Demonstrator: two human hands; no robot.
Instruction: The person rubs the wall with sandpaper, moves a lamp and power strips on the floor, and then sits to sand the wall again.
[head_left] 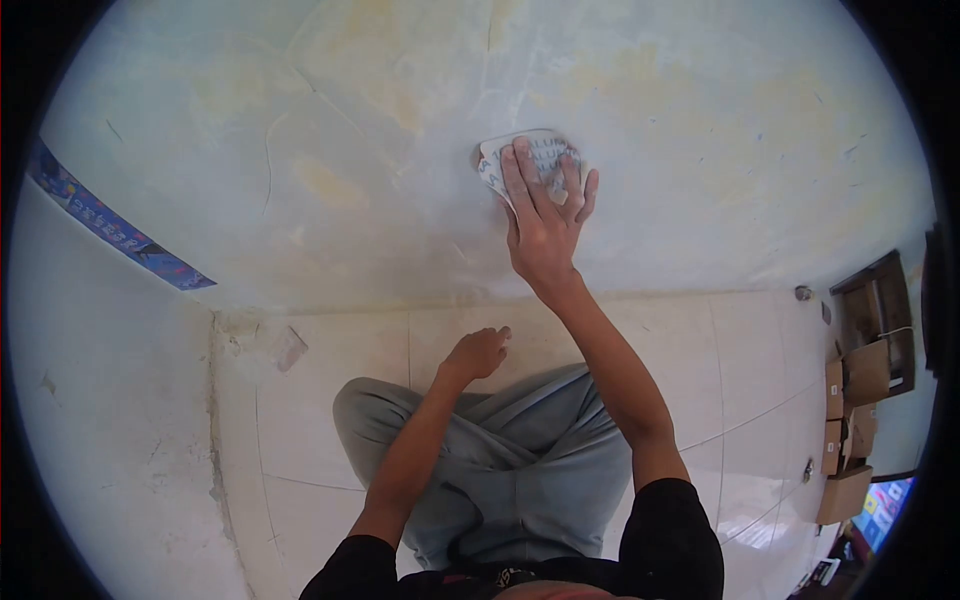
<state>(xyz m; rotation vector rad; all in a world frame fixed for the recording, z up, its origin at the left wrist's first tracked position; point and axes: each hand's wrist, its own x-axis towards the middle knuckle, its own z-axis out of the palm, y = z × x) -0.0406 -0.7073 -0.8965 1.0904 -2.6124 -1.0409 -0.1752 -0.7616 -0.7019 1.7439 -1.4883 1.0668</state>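
My right hand (545,225) presses a sheet of sandpaper (548,150) flat against the wall, its printed white backing facing me. The fingers lie spread over the sheet, and its rough side is hidden against the wall. The wall (400,180) is pale, with yellowish patches, thin cracks and scratch marks. My left hand (478,353) hovers low, just above my crossed legs and apart from the wall. Its fingers are curled in, and nothing shows in them.
Pale floor tiles (310,430) meet the wall's foot. A small scrap (292,350) lies near the left corner. On the left is a blue printed strip (120,230). Cardboard boxes (848,495), a dark wooden frame (890,310) and a lit screen (885,505) stand at right.
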